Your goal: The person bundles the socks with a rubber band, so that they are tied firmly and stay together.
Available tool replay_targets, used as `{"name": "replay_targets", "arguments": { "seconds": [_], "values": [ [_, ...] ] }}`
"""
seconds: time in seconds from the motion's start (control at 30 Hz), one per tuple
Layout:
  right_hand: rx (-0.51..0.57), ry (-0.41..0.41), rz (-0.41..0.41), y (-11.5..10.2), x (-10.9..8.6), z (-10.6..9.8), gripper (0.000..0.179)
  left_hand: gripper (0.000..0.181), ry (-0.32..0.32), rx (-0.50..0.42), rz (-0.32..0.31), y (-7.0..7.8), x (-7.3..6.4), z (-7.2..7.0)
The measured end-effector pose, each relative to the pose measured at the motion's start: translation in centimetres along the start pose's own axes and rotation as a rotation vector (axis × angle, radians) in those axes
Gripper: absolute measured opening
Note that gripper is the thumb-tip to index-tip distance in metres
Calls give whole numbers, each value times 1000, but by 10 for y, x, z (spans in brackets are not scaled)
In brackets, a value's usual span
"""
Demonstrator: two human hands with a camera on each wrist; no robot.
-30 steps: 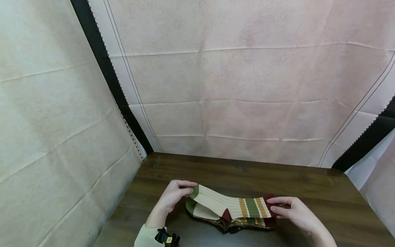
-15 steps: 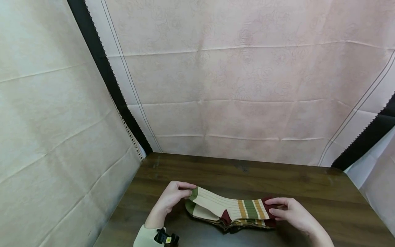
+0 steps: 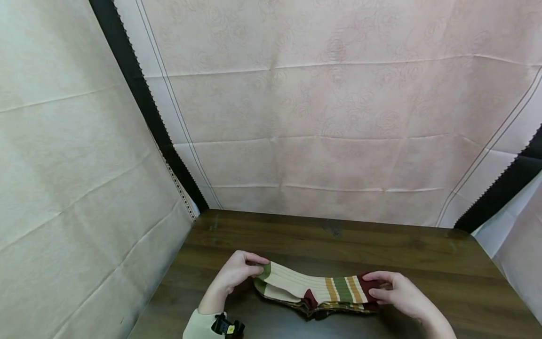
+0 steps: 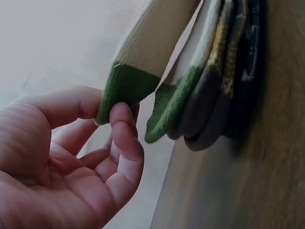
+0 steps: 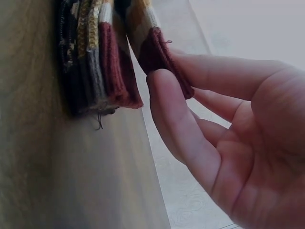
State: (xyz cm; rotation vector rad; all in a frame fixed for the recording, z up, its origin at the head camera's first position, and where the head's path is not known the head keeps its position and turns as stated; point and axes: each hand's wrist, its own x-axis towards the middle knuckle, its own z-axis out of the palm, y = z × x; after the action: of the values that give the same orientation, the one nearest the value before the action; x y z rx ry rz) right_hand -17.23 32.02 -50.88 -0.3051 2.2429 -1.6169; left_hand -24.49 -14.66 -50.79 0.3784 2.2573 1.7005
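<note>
A cream sock (image 3: pixel 296 281) with yellow and green stripes and a maroon heel is stretched sideways between both hands. My left hand (image 3: pixel 237 272) pinches its green toe (image 4: pixel 131 86). At the other end, my right hand (image 3: pixel 398 293) pinches the maroon cuff (image 5: pixel 159 55) between thumb and fingers. Under it lies a stack of socks: a matching cream sock (image 3: pixel 279 292) on top and darker patterned socks (image 4: pixel 200 105) below. In both wrist views a gap shows between the held sock's ends and the stack, while the heel area overlaps the stack in the head view.
The stack lies on a dark wood-grain table (image 3: pixel 271 230). Pale cloth walls (image 3: pixel 338 117) stand behind and at the sides, with black strips (image 3: pixel 144 94) at the corners. A small black device (image 3: pixel 228 326) is strapped to the left wrist.
Both hands have lowered the held sock slightly toward the stack, its toe and cuff coming down a little. The grips on both ends stay the same, and the stack has not moved.
</note>
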Motion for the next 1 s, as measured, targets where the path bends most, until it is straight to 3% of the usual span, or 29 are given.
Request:
{"name": "replay_targets", "arguments": {
  "seconds": [0.27,0.73,1.0],
  "values": [
    [-16,2,15,2,2,-1,37,20,8,95,-7,-6,3,-1],
    [-55,27,66,4,4,0,28,21,-9,105,-32,-8,2,-1],
    [-141,148,117,8,5,6,26,22,-16,148,-51,-9,2,0]
  ]
}}
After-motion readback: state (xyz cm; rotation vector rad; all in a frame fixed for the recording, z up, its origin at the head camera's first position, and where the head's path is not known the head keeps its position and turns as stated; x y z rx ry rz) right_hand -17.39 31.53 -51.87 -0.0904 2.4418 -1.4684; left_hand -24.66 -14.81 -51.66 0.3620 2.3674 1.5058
